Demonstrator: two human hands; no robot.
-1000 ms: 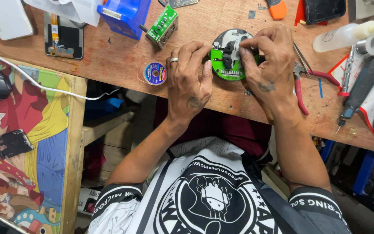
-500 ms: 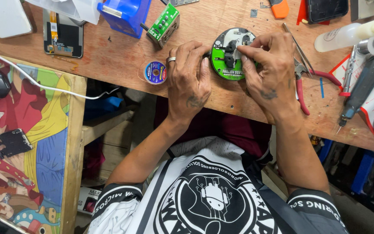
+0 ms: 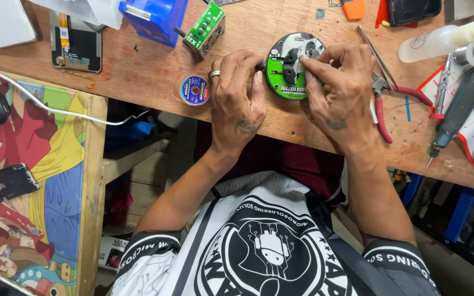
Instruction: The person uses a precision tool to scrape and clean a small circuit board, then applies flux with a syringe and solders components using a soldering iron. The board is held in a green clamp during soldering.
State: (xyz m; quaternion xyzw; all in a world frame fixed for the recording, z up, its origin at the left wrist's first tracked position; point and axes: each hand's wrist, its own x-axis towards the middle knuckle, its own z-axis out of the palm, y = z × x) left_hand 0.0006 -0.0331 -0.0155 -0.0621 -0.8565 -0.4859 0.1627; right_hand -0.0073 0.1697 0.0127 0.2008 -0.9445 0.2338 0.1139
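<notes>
A wooden bench (image 3: 138,60) carries a round fixture (image 3: 287,77) at centre. Solder spool (image 3: 195,90) at nine o'clock, pliers (image 3: 382,104) at three, blue box (image 3: 154,19) at eleven.

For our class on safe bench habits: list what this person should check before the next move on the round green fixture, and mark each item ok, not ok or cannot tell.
1. Round green fixture lies flat on the wooden bench: ok.
2. Left hand steadies the fixture's edge: ok, its fingertips touch the left rim.
3. Right hand has its fingertips at the black clamps on top: ok; whether it grips a part, cannot tell.
4. Red-handled pliers are clear of the wrist: not ok, they lie just beside the right hand.
5. Small solder-wick spool is out of the way: ok, left of the left hand.
6. White squeeze bottle is capped: cannot tell.
</notes>
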